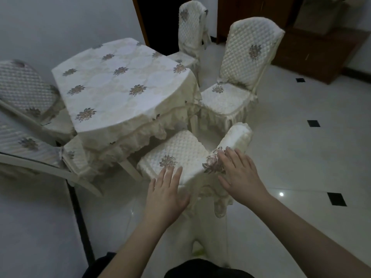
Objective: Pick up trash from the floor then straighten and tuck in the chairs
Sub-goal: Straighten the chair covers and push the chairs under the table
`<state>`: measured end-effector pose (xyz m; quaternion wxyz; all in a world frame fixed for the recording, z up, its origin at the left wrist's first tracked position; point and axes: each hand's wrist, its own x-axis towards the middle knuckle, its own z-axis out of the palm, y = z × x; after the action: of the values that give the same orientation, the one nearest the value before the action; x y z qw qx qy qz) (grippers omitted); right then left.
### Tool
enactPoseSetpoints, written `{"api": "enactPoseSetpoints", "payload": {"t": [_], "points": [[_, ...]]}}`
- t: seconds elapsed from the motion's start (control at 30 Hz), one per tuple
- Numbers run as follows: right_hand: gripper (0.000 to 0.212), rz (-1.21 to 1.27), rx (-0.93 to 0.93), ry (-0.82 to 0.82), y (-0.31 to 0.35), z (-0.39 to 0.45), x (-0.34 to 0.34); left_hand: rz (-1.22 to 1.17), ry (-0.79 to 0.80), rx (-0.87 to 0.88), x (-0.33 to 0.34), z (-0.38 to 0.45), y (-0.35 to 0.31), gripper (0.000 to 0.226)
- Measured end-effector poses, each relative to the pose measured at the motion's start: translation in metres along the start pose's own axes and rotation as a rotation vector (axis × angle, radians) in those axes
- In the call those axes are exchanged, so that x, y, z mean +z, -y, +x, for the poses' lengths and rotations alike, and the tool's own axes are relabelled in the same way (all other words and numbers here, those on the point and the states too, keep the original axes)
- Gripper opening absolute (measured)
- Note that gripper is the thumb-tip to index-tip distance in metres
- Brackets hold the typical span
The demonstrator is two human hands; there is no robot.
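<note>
A cream quilted chair [178, 151] with flower embroidery stands right in front of me, its seat partly under the table [120, 85]. My left hand [166, 191] lies flat with straight fingers on the near left of the chair's seat. My right hand [239, 173] rests with spread fingers on the chair's backrest top [236, 141], near its embroidered flower. Neither hand holds anything. No trash shows on the floor.
A second chair [236, 85] stands pulled out at the table's right side, a third [190, 33] at the far end. Two more chairs [26, 91] are at the left. A dark wooden cabinet [313, 37] stands at the back right. White tiled floor [301, 157] spreads right.
</note>
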<state>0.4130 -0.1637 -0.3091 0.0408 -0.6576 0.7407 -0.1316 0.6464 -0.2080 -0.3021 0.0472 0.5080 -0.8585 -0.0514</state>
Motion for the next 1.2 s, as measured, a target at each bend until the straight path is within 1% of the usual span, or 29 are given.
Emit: {"api": "enactPoseSetpoints", "payload": {"t": [0.13,0.3,0.5,0.7,0.8,0.87,0.93,1.1,1.2], "points": [[0.07,0.014,0.002,0.027,-0.017,0.015,0.006,-0.051,0.002,-0.007,0.013,0.026,-0.008,0.078],[0.073,-0.029,-0.019,0.09,-0.033,0.046,0.018,-0.054,0.015,0.048,0.034,0.055,-0.006,0.086],[0.09,-0.058,-0.08,0.174,-0.048,0.07,0.032,-0.067,-0.012,0.055,0.046,0.075,0.001,0.093],[0.097,0.016,-0.122,0.234,-0.059,0.089,0.038,-0.028,0.082,0.028,0.056,0.08,0.006,0.109],[0.103,0.043,-0.218,0.265,-0.074,0.102,0.037,0.0,0.12,-0.044,0.055,0.078,0.002,0.117],[0.108,0.017,-0.285,0.28,-0.087,0.113,0.035,0.015,0.141,-0.121,0.053,0.074,-0.003,0.121],[0.109,-0.003,-0.315,0.275,-0.102,0.125,0.033,0.012,0.112,-0.197,0.052,0.067,-0.012,0.121],[0.1,-0.057,-0.372,0.306,-0.138,0.153,0.035,-0.01,0.12,-0.378,0.062,0.062,-0.033,0.12],[0.091,-0.057,-0.422,0.34,-0.151,0.163,0.041,-0.06,0.141,-0.447,0.069,0.065,-0.033,0.117]]}}
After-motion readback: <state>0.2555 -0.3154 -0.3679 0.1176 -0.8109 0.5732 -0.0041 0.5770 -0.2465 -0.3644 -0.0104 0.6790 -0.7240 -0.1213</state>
